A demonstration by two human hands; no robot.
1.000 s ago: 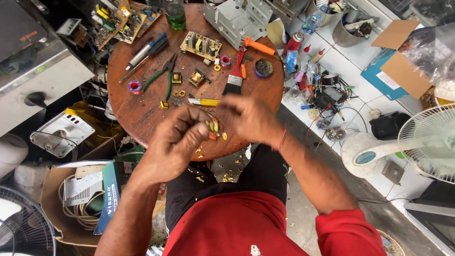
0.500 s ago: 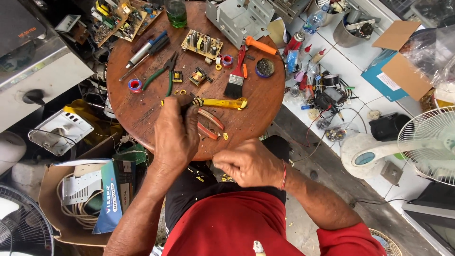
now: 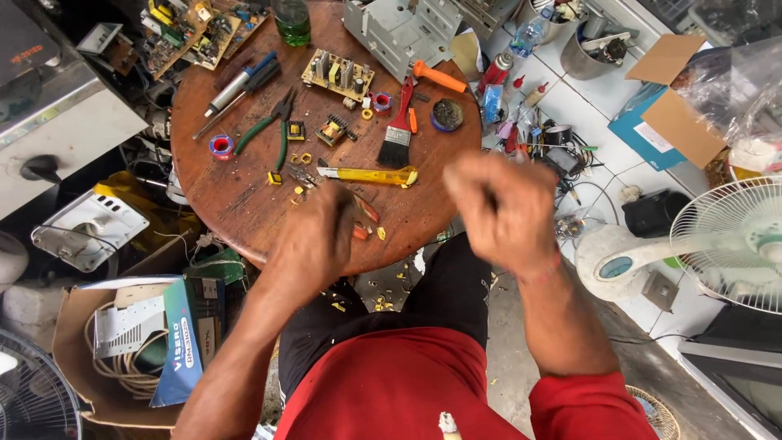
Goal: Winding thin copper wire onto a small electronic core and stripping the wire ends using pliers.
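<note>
My left hand (image 3: 314,240) lies palm down on the near edge of the round wooden table (image 3: 228,191), fingers curled over small yellow parts. Red-handled pliers (image 3: 366,213) stick out beside it to the right; whether it grips anything is hidden. My right hand (image 3: 498,210) is lifted off the table to the right, blurred, with its fingers curled in. A yellow utility knife (image 3: 368,175) lies just beyond both hands.
On the table lie green-handled pliers (image 3: 269,130), a red-handled brush (image 3: 398,130), a small circuit board (image 3: 338,75), a tape roll (image 3: 221,147) and a blue-handled tool (image 3: 242,80). A white fan (image 3: 733,244) stands right, a cardboard box (image 3: 77,314) left.
The hands, joined over small parts a second ago, have parted. My left hand stayed at the table edge; my right drew back toward my body, then swung up and to the right.
</note>
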